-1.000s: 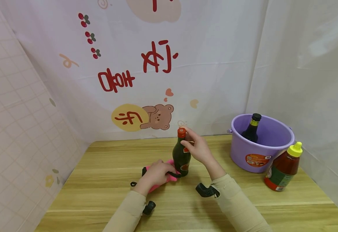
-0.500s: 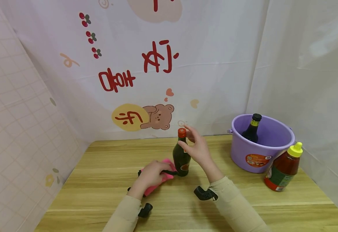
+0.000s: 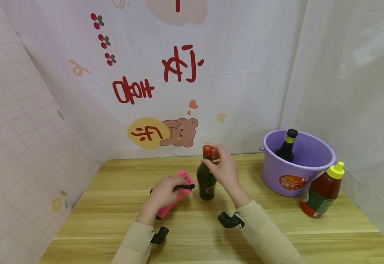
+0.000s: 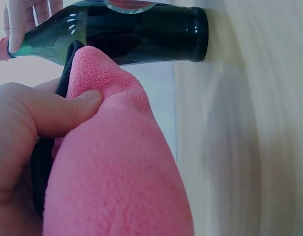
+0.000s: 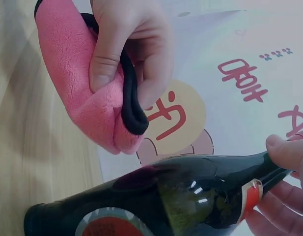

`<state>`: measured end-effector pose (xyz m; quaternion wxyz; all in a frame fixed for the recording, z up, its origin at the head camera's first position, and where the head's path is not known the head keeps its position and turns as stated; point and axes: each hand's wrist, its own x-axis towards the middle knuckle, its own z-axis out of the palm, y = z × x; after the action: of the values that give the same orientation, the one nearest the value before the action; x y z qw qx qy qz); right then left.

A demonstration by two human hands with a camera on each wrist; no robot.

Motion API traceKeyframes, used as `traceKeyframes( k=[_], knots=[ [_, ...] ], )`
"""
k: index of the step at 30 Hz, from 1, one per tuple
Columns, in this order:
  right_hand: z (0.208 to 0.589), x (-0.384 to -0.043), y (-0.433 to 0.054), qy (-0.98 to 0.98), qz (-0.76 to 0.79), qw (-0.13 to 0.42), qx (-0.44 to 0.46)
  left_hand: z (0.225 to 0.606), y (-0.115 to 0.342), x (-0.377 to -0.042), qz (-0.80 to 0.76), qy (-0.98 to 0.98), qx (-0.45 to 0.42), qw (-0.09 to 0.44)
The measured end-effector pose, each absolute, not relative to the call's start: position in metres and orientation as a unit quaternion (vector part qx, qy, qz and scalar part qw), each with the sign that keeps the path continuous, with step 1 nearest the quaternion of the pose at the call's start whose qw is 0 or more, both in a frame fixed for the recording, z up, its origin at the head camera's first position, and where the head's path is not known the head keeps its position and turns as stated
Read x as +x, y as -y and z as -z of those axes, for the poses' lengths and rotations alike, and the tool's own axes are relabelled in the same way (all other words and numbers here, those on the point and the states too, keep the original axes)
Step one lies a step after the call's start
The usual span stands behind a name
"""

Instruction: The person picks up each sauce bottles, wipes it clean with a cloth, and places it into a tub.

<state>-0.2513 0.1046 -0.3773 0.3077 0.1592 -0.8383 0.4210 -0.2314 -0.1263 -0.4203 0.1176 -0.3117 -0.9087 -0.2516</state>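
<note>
Your left hand (image 3: 164, 191) pinches the folded pink cloth (image 4: 117, 152), thumb on its face, fingers curled behind; cloth is just left of the dark green bottle (image 3: 206, 182), not touching it; your right hand (image 3: 225, 169) has the bottle by the neck, thumb one side, fingers curled round the other; bottle stands upright on the table (image 3: 205, 236); reads to me like wiping, so keep the neck steady, base flat; lay the soft pink face on the glass, not the black edging; press lightly, else it may skid.
</note>
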Motion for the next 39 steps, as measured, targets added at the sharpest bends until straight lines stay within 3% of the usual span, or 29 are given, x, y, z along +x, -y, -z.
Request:
traceKeyframes(
  k=[5,16,24,30,39],
  knots=[
    [0.374,-0.252,-0.110,0.827,-0.444,0.285,0.192,0.416,0.127,-0.232,0.264,0.903,-0.308,0.139],
    [0.371,-0.259,-0.130,0.811,-0.494,0.178,0.258,0.388,0.118,-0.239,0.289,0.872,-0.337,0.208],
    [0.372,-0.264,-0.135,0.807,-0.502,0.151,0.274,0.355,0.100,-0.242,0.272,0.844,-0.387,0.254],
    [0.371,-0.266,-0.137,0.806,-0.501,0.141,0.282,0.346,0.089,-0.246,0.259,0.846,-0.397,0.244],
    [0.373,-0.269,-0.138,0.796,-0.514,0.127,0.292,0.348,0.087,-0.246,0.245,0.864,-0.397,0.188]
  ],
)
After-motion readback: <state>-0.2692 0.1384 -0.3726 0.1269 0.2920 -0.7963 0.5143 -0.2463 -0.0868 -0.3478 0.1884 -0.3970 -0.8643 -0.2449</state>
